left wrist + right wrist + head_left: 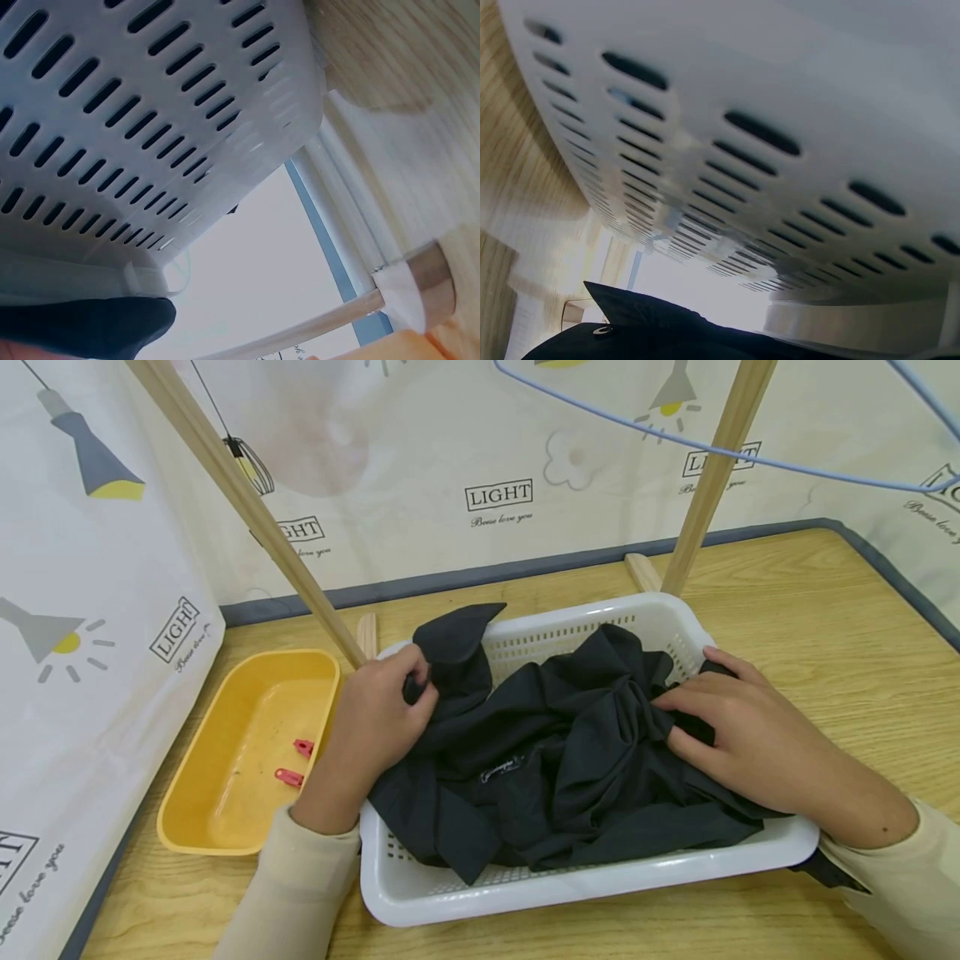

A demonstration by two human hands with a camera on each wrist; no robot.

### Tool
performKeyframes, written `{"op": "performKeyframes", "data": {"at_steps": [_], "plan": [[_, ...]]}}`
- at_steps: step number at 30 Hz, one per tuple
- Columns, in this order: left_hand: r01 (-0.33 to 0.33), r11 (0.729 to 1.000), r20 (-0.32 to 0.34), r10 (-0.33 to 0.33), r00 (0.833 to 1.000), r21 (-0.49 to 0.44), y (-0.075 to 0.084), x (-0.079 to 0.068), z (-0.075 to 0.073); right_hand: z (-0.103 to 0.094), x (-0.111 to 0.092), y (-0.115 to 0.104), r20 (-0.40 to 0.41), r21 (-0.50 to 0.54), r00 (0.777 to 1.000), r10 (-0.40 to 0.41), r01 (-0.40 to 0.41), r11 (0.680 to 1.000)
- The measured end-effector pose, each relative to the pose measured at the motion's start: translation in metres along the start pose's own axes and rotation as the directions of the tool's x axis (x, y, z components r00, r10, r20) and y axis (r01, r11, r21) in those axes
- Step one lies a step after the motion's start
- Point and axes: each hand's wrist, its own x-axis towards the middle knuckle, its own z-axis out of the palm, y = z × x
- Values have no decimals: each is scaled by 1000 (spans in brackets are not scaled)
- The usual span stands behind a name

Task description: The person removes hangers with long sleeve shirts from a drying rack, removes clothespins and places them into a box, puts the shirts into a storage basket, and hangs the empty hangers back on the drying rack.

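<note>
A black shirt (592,735) lies bunched in a white slotted basket (600,878), its small printed label (502,768) facing up. At the basket's back left, my left hand (382,710) pinches a fold of the shirt between thumb and curled fingers; a pointed flap of cloth stands up beside it. My right hand (757,743) grips gathered cloth near the right rim, thumb and fingers around the fold. In the right wrist view, a pointed corner of the shirt (641,311) with a button shows beneath the basket wall (817,97).
Left of the basket sits a yellow tub (225,768) with red clips (288,777) in it. Wooden poles (247,506) rise behind the basket from feet on the table (810,602). A blue wire hanger (615,418) hangs above. Printed cloth walls (420,443) surround the table.
</note>
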Motion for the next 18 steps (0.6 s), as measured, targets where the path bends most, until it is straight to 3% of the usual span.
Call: {"op": "performKeyframes", "data": {"at_steps": [7,18], "plan": [[46,998,25,-44,999,-42,2,1,-2,0,0,0,-2,2,1000,-1,1,1000],[14,999,36,-12,999,-49,2,2,-2,1,0,1,-17,1,1000,-14,14,1000]]}}
